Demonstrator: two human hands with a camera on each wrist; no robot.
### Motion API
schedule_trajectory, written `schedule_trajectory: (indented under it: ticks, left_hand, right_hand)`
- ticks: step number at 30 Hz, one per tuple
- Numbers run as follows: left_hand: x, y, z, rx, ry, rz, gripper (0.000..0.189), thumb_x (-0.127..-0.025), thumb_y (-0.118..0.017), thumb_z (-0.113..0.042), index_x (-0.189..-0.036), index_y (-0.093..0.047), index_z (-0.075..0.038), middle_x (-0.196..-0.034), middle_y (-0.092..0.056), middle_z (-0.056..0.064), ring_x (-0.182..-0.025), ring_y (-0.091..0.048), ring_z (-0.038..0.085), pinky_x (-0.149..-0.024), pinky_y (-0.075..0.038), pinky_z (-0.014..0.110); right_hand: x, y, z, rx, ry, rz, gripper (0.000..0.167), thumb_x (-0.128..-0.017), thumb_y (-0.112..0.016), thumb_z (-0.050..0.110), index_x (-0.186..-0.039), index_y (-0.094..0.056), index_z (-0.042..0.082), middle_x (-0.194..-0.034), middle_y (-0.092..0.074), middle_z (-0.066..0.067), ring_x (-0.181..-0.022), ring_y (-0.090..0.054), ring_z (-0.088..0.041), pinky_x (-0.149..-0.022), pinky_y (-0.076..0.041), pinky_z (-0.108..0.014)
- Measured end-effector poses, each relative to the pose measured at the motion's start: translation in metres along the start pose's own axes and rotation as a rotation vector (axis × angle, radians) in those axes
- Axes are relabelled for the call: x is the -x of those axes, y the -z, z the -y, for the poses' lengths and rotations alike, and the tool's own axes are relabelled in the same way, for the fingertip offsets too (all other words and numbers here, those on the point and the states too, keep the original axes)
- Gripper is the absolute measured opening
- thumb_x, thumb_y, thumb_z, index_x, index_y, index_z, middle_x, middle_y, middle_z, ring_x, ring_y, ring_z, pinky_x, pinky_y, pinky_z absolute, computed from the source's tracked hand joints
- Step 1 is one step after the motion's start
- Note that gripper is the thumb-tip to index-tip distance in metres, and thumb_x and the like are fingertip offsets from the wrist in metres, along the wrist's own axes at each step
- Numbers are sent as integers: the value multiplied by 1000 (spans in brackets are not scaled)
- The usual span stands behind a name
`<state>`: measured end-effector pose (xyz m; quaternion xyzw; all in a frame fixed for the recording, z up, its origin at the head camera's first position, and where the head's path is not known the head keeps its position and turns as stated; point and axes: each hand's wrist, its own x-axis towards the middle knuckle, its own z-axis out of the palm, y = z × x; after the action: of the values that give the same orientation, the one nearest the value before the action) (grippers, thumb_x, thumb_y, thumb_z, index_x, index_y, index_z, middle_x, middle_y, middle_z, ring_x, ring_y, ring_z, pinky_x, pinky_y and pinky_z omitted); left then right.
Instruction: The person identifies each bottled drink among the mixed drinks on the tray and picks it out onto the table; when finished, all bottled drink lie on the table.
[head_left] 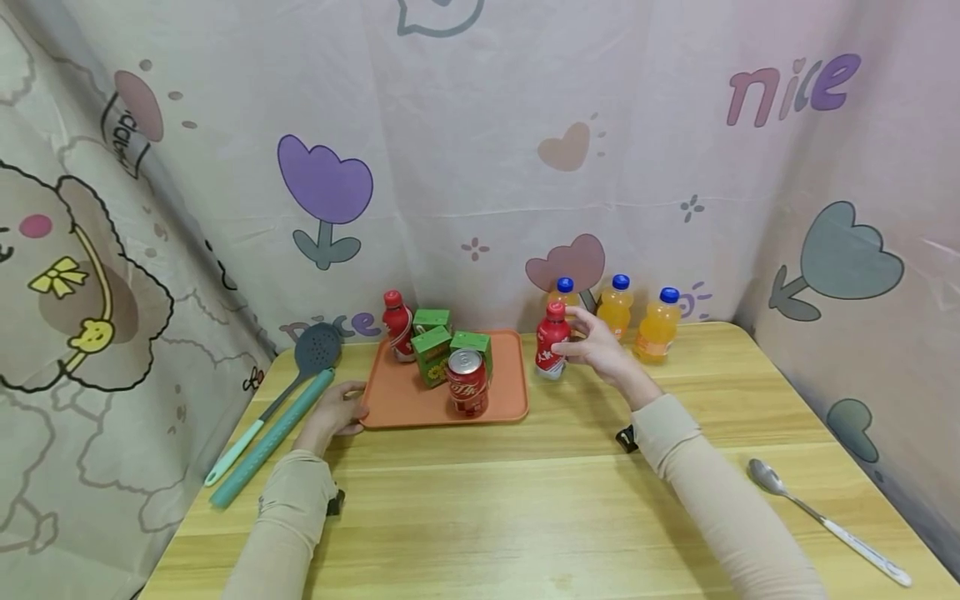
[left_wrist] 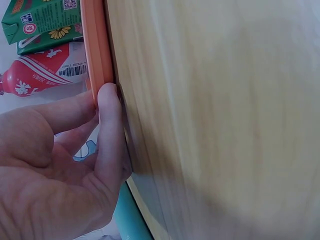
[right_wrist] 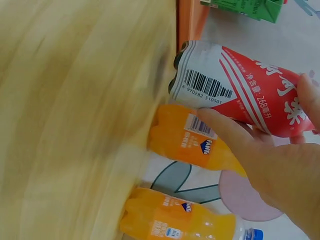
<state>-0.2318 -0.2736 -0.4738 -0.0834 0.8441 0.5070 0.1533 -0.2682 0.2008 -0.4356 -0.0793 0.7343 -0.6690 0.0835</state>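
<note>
My right hand [head_left: 597, 346] grips a small red-capped cola bottle [head_left: 551, 342] just right of the orange tray [head_left: 390, 408]. In the right wrist view the cola bottle [right_wrist: 225, 85] shows its barcode; whether its base touches the table I cannot tell. At the tray's left side, my left hand [head_left: 335, 412] pinches the rim [left_wrist: 97, 50] between thumb and fingers. On the tray stand another cola bottle [head_left: 399, 329], several green drink cartons [head_left: 431, 358] and a red cola can [head_left: 468, 387] near the front edge.
Orange soda bottles [head_left: 657, 329] with blue caps stand behind and right of my right hand. Left of the tray lie a slotted turner [head_left: 317, 350] and a green rod [head_left: 277, 433]. A spoon [head_left: 810, 512] lies at the right. A printed curtain [head_left: 465, 150] hangs behind the table.
</note>
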Motion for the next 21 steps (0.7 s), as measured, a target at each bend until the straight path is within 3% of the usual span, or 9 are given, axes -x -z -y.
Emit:
schedule_trajectory:
  ticks: [11,15,21]
  left_hand:
    - [-2,-2,1,12,16,-20,60,-103,-56,0,-160,-36,1,-125,-61,25,-84,-63,12,-63,-60,24]
    - [-3,-2,2,8,17,-22,59,-104,-55,0,-160,-37,1,-127,-61,25,-85,-64,13,-65,-60,24]
    - [-4,-1,3,10,20,-24,59,-103,-53,-2,-160,-37,0,-126,-61,23,-85,-64,12,-65,-60,23]
  right_hand:
    - [-3,-3,-12,29,10,-42,67,-96,-69,-3,-156,-42,11,-150,-50,-26,-130,-57,-38,-104,-59,-50]
    - [-4,-2,-15,35,25,-43,66,-97,-68,-3,-156,-42,10,-149,-51,-27,-132,-56,-41,-108,-56,-57]
    - [-7,-1,-17,136,67,-25,65,-98,-69,0,-156,-42,10,-147,-52,-28,-134,-56,-45,-109,-55,-57]
